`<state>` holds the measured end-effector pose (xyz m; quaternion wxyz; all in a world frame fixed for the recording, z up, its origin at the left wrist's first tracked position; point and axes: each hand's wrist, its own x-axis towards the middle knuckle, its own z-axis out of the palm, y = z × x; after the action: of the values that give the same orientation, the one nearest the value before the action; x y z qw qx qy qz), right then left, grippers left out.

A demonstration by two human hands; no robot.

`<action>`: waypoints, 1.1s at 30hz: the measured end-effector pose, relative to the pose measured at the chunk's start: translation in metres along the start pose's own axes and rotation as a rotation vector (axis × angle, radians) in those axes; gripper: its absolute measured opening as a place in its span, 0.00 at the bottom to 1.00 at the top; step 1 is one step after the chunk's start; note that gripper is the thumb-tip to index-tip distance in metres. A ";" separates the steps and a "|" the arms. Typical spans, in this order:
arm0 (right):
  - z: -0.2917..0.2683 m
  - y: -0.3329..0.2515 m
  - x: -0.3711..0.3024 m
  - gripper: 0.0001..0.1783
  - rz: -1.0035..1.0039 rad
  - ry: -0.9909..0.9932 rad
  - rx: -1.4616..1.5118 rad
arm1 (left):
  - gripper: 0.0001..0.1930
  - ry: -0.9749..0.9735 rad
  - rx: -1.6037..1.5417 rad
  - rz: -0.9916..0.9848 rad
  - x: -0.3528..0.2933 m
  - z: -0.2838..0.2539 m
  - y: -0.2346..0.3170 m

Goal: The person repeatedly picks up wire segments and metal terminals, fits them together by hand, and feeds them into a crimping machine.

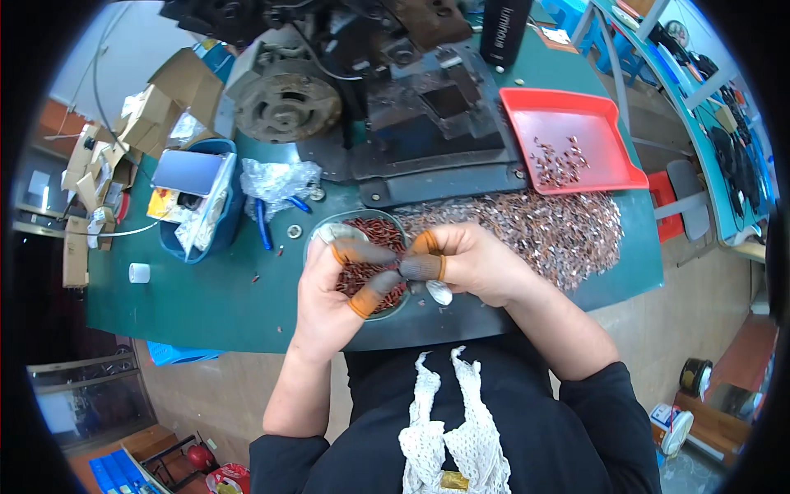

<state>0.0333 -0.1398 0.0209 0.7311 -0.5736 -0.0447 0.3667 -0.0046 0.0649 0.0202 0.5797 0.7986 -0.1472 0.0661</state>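
My left hand and my right hand meet fingertip to fingertip in front of me. Grey and orange finger covers are on the fingers and thumbs of both. Each hand is closed in a pinch; whatever lies between the tips is too small and hidden to name. Beneath the left hand stands a round pale-green bowl, holding many small reddish-brown parts. A small white piece shows just below the right fingertips. Close beyond the right hand spreads a broad heap of small coppery and silvery metal parts.
Behind the hands stands a dark, heavy machine. A red tray with some small parts is at the right. To the left are a blue bin, blue-handled pliers, a plastic bag and a white roll.
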 end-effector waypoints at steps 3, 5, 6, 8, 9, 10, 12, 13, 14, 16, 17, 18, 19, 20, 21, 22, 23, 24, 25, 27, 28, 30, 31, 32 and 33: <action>-0.004 -0.006 -0.010 0.09 -0.084 -0.039 0.041 | 0.16 -0.038 -0.267 -0.052 0.007 0.016 0.009; -0.008 -0.009 -0.020 0.09 -0.126 -0.002 -0.014 | 0.16 -0.088 -0.314 -0.057 0.006 0.022 0.005; -0.009 -0.010 -0.027 0.09 -0.135 0.031 0.034 | 0.15 -0.066 -0.263 -0.064 0.006 0.028 0.004; -0.013 -0.006 -0.035 0.09 -0.192 0.072 -0.003 | 0.13 0.008 -0.227 -0.065 0.005 0.035 0.007; -0.016 -0.005 -0.042 0.09 -0.190 0.077 -0.001 | 0.13 0.003 -0.229 -0.067 0.005 0.036 0.010; -0.020 -0.003 -0.049 0.09 -0.256 0.115 -0.149 | 0.13 -0.031 -0.166 -0.005 0.006 0.038 0.011; -0.033 -0.003 -0.064 0.10 -0.537 0.189 -0.688 | 0.11 -0.078 -0.105 0.060 0.005 0.039 0.011; -0.041 0.001 -0.073 0.10 -0.529 0.196 -0.687 | 0.11 -0.085 -0.112 0.056 0.001 0.040 0.009; -0.047 0.009 -0.080 0.09 -0.488 0.270 -0.874 | 0.11 -0.058 -0.179 -0.033 -0.005 0.039 0.005; -0.053 0.025 -0.087 0.08 -0.508 0.374 -1.133 | 0.09 -0.030 -0.312 -0.092 -0.009 0.040 -0.001; -0.052 0.031 -0.088 0.08 -0.504 0.373 -1.128 | 0.09 -0.032 -0.311 -0.098 -0.011 0.041 0.000; -0.051 0.036 -0.088 0.09 -0.544 0.388 -1.218 | 0.09 -0.031 -0.335 -0.142 -0.013 0.042 0.002; -0.050 0.039 -0.089 0.09 -0.577 0.408 -1.313 | 0.10 -0.034 -0.367 -0.185 -0.013 0.044 0.002; -0.050 0.040 -0.089 0.10 -0.564 0.407 -1.363 | 0.10 -0.040 -0.372 -0.188 -0.014 0.045 0.003; -0.049 0.041 -0.091 0.10 -0.556 0.412 -1.363 | 0.09 -0.039 -0.391 -0.192 -0.014 0.047 0.004; -0.047 0.042 -0.091 0.10 -0.541 0.427 -1.381 | 0.09 -0.032 -0.402 -0.197 -0.015 0.046 0.005; -0.045 0.043 -0.092 0.11 -0.526 0.442 -1.400 | 0.09 -0.032 -0.398 -0.200 -0.016 0.045 0.004; -0.044 0.043 -0.094 0.11 -0.526 0.440 -1.396 | 0.09 -0.019 -0.367 -0.189 -0.016 0.043 0.003; -0.043 0.042 -0.097 0.11 -0.510 0.443 -1.388 | 0.09 -0.006 -0.340 -0.179 -0.017 0.042 0.001; -0.043 0.044 -0.104 0.12 -0.491 0.445 -1.381 | 0.09 -0.001 -0.341 -0.168 -0.019 0.039 0.000; -0.043 0.046 -0.107 0.12 -0.484 0.473 -1.368 | 0.09 0.005 -0.339 -0.156 -0.020 0.038 0.000; -0.044 0.049 -0.107 0.12 -0.477 0.499 -1.355 | 0.09 0.000 -0.340 -0.162 -0.020 0.038 0.001; -0.044 0.049 -0.107 0.12 -0.470 0.510 -1.362 | 0.09 -0.009 -0.345 -0.163 -0.019 0.038 0.003; -0.045 0.050 -0.106 0.13 -0.463 0.520 -1.369 | 0.09 -0.009 -0.348 -0.161 -0.019 0.038 0.003; -0.045 0.051 -0.106 0.13 -0.463 0.522 -1.373 | 0.09 -0.006 -0.348 -0.163 -0.018 0.039 0.004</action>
<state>-0.0468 -0.2351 -0.0013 0.2563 -0.9427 -0.2073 -0.0526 -0.0255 0.0299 0.0061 0.7123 0.6957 -0.0930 -0.0098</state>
